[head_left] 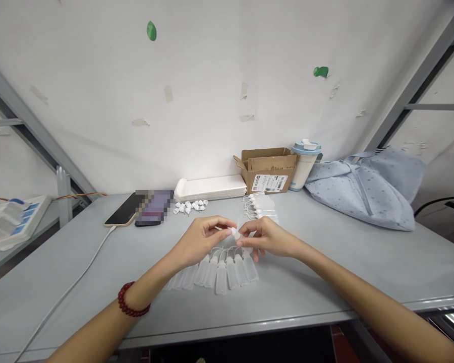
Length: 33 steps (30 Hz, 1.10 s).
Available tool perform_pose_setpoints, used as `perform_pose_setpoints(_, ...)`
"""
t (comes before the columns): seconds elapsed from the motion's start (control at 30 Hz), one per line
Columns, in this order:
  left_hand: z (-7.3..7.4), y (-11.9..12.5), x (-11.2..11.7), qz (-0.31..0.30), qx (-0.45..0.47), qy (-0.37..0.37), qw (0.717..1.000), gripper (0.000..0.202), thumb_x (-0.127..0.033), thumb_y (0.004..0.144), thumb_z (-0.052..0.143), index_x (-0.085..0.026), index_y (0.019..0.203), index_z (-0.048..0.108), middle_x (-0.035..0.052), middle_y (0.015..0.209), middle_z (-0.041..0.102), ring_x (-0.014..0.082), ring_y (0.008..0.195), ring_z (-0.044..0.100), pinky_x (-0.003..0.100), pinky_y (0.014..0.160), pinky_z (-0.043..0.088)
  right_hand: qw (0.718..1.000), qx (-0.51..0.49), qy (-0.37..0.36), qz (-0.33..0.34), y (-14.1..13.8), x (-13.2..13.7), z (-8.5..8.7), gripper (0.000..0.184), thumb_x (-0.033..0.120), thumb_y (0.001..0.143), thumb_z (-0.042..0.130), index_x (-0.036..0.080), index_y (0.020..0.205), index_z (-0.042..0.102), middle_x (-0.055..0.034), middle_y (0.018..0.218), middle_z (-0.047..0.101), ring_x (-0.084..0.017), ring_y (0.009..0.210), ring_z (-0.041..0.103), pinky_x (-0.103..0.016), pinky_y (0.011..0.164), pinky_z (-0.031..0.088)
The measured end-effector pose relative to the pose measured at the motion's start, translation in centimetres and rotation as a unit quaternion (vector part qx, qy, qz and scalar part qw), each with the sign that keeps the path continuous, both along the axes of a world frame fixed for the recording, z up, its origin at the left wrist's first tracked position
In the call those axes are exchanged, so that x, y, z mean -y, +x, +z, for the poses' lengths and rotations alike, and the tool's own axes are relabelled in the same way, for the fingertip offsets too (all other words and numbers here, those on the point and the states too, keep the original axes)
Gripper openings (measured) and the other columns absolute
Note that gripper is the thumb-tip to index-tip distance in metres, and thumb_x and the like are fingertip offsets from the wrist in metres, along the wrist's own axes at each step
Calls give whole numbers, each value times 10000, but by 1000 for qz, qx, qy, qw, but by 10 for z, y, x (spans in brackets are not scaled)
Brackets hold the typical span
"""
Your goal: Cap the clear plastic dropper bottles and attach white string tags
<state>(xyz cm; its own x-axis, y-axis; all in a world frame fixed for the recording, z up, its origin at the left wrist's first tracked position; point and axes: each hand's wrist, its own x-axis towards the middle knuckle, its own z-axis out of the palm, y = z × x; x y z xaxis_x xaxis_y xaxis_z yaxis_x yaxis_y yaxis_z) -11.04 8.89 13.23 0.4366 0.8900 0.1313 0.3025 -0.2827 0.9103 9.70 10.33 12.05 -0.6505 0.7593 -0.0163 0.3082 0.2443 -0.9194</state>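
My left hand point(204, 239) and my right hand point(269, 238) meet above the middle of the table. Thumb and fingers of both pinch a small white cap point(235, 233) between them. Whether a bottle is joined to it behind my right fingers I cannot tell. Just below, a fanned row of small translucent bottles point(221, 277) with thin looped cords lies on the table, its upper part partly covered by my hands. More of these corded bottles point(264, 205) lie beyond my right hand. Several loose white caps point(191, 206) are scattered beyond my left hand.
Two phones point(121, 210) lie at left, one on a white cable point(75, 282). Along the wall stand a stack of white packets point(214, 187), an open cardboard box point(268, 171) and a lidded cup point(304, 164). A blue cloth bag point(359, 194) rests at right. A power strip point(17, 227) is far left.
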Motion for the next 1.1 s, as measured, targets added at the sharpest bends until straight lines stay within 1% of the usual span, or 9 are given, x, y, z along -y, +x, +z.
perform_pose_setpoints(0.2,3,1,1,5,-18,15,1000,202,-311,827,558,-186,945,663,42,953,678,179,884,615,285,787,475,1000,-8,21,-5,-1,0,-1,318,470,799,571,155,817,608,-10,769,590,-92,474,586,-196,414,402)
perform_pose_setpoints(0.33,3,1,0,28,-12,20,999,204,-310,813,571,-178,936,666,46,942,682,178,878,615,284,788,476,998,9,48,-27,-1,0,-1,294,434,821,559,158,908,611,6,676,571,-99,506,567,-212,469,420)
perform_pose_setpoints(0.43,3,0,-1,37,-6,5,999,226,-325,809,573,-173,950,663,48,946,679,180,891,608,284,791,476,997,16,63,-42,0,0,-1,279,393,822,570,159,970,601,25,613,541,-96,505,544,-213,484,417)
perform_pose_setpoints(0.6,4,-1,0,23,-26,-31,999,275,-343,819,553,-176,1012,654,53,980,672,170,828,599,283,738,477,997,8,68,-22,-1,1,1,266,370,838,552,151,976,612,21,624,549,-84,490,524,-215,485,409)
perform_pose_setpoints(0.7,6,0,1,9,-42,-22,999,266,-332,837,526,-186,1013,662,48,972,675,160,796,590,281,728,471,998,1,59,-14,-1,1,2,272,372,847,537,148,980,617,24,607,543,-84,485,521,-214,479,404)
perform_pose_setpoints(0.8,6,0,1,5,-33,6,999,233,-326,844,517,-178,912,685,49,983,670,155,804,589,274,735,472,999,-16,48,-5,-1,1,2,272,379,850,531,147,961,618,16,630,552,-84,499,524,-212,480,407)
perform_pose_setpoints(0.87,4,0,0,6,-14,14,1000,227,-328,840,525,-173,873,687,57,1027,660,164,848,593,275,750,478,999,-29,41,0,-1,0,1,278,388,852,524,147,959,612,-1,692,579,-83,512,529,-212,478,408)
perform_pose_setpoints(1.0,1,1,-1,35,17,12,999,227,-329,807,574,-175,944,670,63,1008,669,192,921,605,300,797,492,999,-34,37,2,-1,0,-1,286,401,864,501,148,949,602,-36,823,618,-80,532,530,-216,481,403)
perform_pose_setpoints(1.1,1,2,1,48,9,30,998,196,-313,794,589,-173,902,674,60,984,681,199,918,618,311,823,495,999,-31,43,-4,-1,-1,0,307,415,872,484,146,946,611,-36,810,616,-75,531,498,-218,491,386)
